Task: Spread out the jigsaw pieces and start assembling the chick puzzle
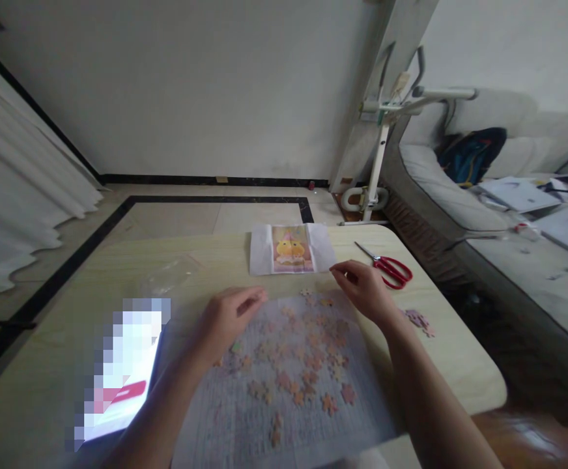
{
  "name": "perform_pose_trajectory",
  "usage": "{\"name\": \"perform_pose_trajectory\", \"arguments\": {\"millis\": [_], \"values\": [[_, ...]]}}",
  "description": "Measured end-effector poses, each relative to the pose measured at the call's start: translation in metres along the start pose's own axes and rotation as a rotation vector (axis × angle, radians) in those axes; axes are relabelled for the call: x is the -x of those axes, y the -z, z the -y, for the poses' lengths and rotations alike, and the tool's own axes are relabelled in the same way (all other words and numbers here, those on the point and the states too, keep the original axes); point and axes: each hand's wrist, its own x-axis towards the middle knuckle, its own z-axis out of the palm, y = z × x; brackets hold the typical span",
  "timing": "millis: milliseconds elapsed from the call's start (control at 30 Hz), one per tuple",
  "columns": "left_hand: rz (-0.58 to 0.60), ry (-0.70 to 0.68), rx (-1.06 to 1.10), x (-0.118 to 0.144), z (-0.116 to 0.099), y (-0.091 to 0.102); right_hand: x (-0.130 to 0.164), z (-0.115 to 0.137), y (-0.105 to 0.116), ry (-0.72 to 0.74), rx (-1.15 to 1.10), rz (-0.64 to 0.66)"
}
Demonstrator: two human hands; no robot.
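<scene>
Many loose jigsaw pieces (312, 376) lie scattered over a printed sheet (235, 426) on the table. My left hand (228, 319) is at the sheet's upper left edge, fingers curled and thumb drawn in; what it may hold is hidden. My right hand (365, 290) hovers past the sheet's upper right corner with its fingertips pinched, close to the lower right corner of a white paper bearing a yellow cartoon picture (291, 249). Anything in that pinch is too small to tell. Single pieces lie between the two hands.
Red-handled scissors (394, 270) and a small cluster of pieces (419, 322) lie right of my right hand. A lit screen (122, 374) stands at the left, beside clear plastic (171, 273). Beyond the table (460, 371) are a sofa (430, 189) and a metal stand (376, 163).
</scene>
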Motion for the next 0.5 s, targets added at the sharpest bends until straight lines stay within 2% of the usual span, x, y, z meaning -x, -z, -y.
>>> {"name": "perform_pose_trajectory", "arguments": {"millis": [200,300,400,500], "values": [[0.165,-0.112,-0.136,-0.0002,0.0041,0.0032,0.0012,0.0031,-0.0011,0.008,0.016,0.028],[0.187,-0.146,-0.170,0.0006,0.0065,0.0048,0.0007,0.0041,-0.0019,0.014,0.031,0.032],[0.161,-0.161,-0.179,0.0009,0.0057,0.0069,0.0005,0.0047,-0.0016,0.021,0.032,0.027],[0.013,-0.144,-0.170,-0.0010,0.0039,0.0100,0.0012,0.0050,-0.0006,0.035,0.024,0.041]]}}
